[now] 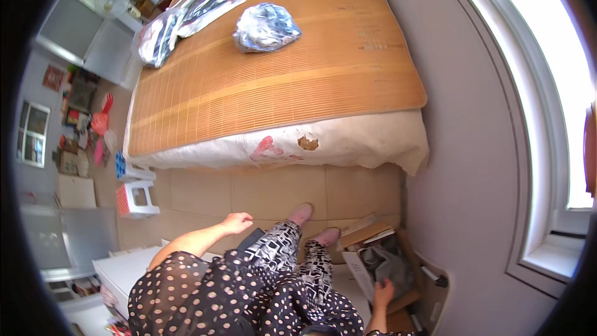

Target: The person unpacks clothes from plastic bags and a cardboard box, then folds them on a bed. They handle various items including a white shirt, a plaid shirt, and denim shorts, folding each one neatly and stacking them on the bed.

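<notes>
My right hand [384,292] reaches down to a cardboard box [408,249] by the wall. Its fingers close on the near edge of a grey cloth item [390,266] lying crumpled inside; whether this is a bag or a garment I cannot make out. Out to the left, my left hand [237,223] hangs in the air above the floor, fingers loosely bent and nothing held. On the bed mat sit a bundle in clear plastic [267,27] and two flatter clear bags of folded cloth, one striped [159,40], one dark [205,9].
The bed [280,87] with its woven mat spans the far side. A white and red stool [137,199] stands on the tiled floor at left. White drawers [124,267] are beside my left arm. The wall and bright window [553,87] close off the right.
</notes>
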A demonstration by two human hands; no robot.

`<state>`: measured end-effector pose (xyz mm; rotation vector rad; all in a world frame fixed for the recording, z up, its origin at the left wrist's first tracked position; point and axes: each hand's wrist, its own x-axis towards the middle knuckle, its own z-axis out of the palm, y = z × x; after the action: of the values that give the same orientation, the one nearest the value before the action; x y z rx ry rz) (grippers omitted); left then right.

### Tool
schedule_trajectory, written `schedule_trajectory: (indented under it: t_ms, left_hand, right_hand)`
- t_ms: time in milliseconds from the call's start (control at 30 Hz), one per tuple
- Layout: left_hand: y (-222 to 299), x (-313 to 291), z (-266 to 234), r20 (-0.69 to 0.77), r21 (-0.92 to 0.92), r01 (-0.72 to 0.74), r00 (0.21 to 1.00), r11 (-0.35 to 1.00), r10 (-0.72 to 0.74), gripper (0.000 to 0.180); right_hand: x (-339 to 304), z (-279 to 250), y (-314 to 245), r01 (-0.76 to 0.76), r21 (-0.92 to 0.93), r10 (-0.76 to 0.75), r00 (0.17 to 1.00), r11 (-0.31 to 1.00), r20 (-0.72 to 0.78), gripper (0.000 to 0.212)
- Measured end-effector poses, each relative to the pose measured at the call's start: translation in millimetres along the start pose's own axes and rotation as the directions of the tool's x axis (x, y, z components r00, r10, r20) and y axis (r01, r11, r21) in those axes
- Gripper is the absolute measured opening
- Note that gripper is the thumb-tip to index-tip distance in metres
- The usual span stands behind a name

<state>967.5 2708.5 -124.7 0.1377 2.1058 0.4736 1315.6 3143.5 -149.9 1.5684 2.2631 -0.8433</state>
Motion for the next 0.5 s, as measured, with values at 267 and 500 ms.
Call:
schedule_trajectory:
  t_ms: [267,500]
  left_hand:
    - [-64.9,-65.6,1.4,-0.077,-0.340,0.138,0.982,0.930,-0.173,0.033]
    - [-122.1,-108.4,-59.1,0.041,-0.519,0.282,0.951,0.807,-0.306,0.031]
  right_hand:
    - [-38.4,32.6,-9.4,0.103,-0.062,-0.059,0.865,0.993,0.498,0.037]
    - [4.9,70.2,-100.0,-0.029,0.063,-0.011,0.831,0.998,0.556,0.029]
